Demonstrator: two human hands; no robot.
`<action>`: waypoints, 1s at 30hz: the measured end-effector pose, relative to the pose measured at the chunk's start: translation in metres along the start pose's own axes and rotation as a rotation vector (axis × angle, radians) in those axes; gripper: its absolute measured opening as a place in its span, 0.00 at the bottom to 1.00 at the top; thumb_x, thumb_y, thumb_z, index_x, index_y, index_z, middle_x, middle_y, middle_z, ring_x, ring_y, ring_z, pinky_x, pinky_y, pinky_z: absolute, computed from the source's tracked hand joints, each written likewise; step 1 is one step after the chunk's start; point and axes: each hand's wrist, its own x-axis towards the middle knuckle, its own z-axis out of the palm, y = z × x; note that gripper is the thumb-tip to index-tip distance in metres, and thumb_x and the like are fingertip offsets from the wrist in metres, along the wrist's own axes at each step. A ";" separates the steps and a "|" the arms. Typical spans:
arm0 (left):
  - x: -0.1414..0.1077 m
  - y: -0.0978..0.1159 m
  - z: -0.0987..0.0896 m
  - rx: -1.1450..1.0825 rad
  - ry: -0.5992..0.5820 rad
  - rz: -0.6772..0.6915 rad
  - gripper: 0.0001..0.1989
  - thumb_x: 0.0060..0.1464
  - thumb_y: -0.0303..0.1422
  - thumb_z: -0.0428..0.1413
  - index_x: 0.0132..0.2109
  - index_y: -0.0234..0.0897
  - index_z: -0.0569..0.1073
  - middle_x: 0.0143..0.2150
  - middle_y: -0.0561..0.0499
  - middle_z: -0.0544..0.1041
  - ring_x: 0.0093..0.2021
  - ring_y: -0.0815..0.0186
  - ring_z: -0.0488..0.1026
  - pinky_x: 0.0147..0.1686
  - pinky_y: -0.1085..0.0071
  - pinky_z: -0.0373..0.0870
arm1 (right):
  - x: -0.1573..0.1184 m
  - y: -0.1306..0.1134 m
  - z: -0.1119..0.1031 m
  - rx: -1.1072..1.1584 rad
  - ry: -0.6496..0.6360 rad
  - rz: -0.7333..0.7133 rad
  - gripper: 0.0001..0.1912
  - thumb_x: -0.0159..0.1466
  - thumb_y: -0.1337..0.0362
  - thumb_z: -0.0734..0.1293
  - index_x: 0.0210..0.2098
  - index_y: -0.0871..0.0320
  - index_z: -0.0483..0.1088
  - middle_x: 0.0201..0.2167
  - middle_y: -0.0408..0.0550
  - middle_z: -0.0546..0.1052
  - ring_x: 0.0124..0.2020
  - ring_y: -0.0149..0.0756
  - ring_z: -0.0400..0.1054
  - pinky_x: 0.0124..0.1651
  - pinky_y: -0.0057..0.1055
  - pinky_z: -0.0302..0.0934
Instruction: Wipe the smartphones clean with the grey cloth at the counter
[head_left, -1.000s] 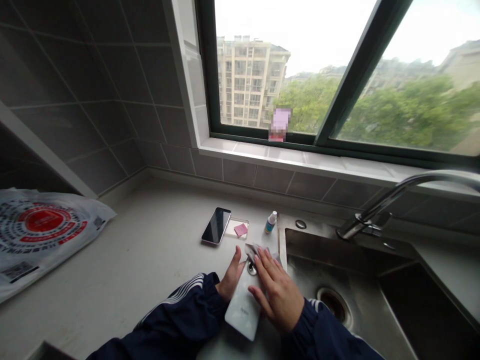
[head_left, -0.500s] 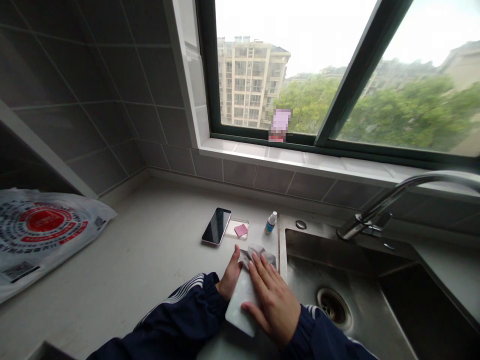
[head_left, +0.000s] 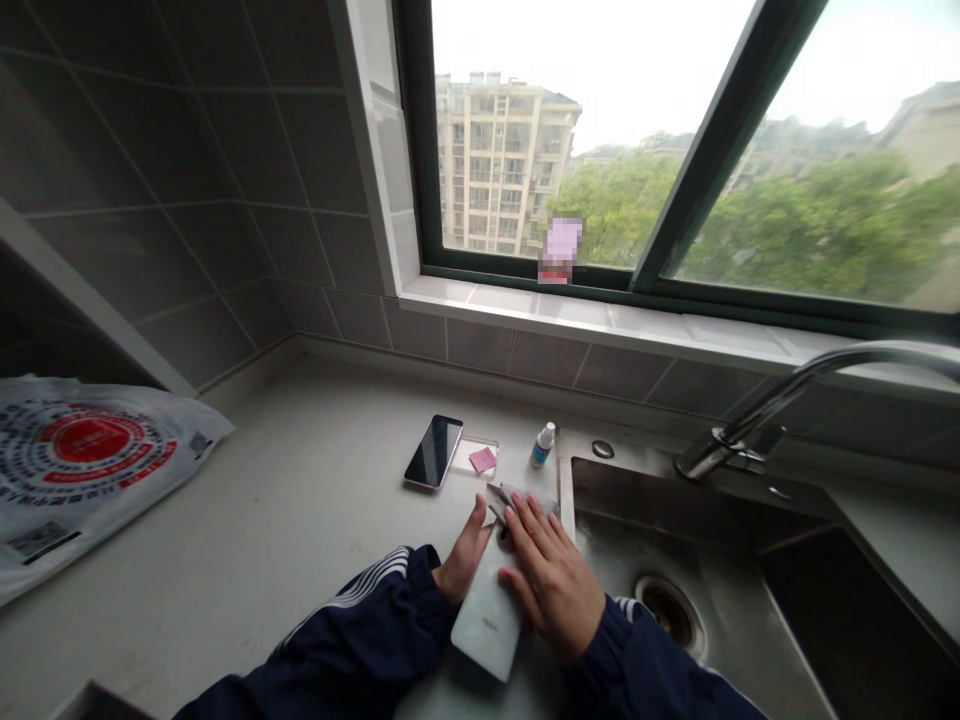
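A white smartphone (head_left: 481,622) lies back up on the counter, its lower end near me, with a small logo showing. My left hand (head_left: 464,553) grips its long edge. My right hand (head_left: 553,580) presses a grey cloth (head_left: 519,503) on the far end of the phone. The cloth and fingers hide most of the camera lens. Beyond the hands, a dark-screened phone (head_left: 433,452) lies beside a clear phone case (head_left: 474,457) holding a pink pad (head_left: 483,459). A small bottle with a blue label (head_left: 543,446) stands just behind them.
A steel sink (head_left: 675,570) with a drain lies right of my hands, and a curved faucet (head_left: 739,437) rises behind it. A printed plastic bag (head_left: 82,465) lies on the pale counter (head_left: 262,520) at left. Tiled wall and window stand behind.
My right hand and cloth slid down the phone, covering the logo, then returned to the far end. The logo and part of the lens show again. The left hand stayed put.
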 end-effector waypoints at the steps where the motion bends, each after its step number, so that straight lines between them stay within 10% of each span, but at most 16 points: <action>1: 0.000 0.000 0.001 -0.007 -0.009 0.001 0.41 0.56 0.58 0.45 0.65 0.31 0.61 0.63 0.35 0.67 0.67 0.49 0.57 0.67 0.54 0.41 | 0.000 -0.002 0.000 0.002 0.000 0.002 0.32 0.69 0.60 0.59 0.69 0.65 0.48 0.69 0.59 0.52 0.69 0.54 0.46 0.60 0.53 0.61; 13: -0.008 0.005 0.002 -0.109 0.118 -0.177 0.45 0.53 0.64 0.40 0.57 0.27 0.69 0.54 0.35 0.75 0.61 0.48 0.66 0.66 0.55 0.48 | -0.009 -0.033 -0.003 0.031 -0.073 -0.057 0.36 0.68 0.54 0.61 0.69 0.65 0.48 0.70 0.58 0.49 0.69 0.58 0.43 0.63 0.55 0.56; 30: -0.003 -0.001 0.006 0.055 0.046 -0.065 0.42 0.54 0.60 0.45 0.64 0.32 0.63 0.56 0.37 0.73 0.61 0.48 0.64 0.62 0.57 0.53 | 0.004 -0.001 -0.009 0.074 0.009 -0.019 0.33 0.69 0.62 0.60 0.70 0.63 0.47 0.68 0.57 0.54 0.69 0.52 0.47 0.62 0.51 0.58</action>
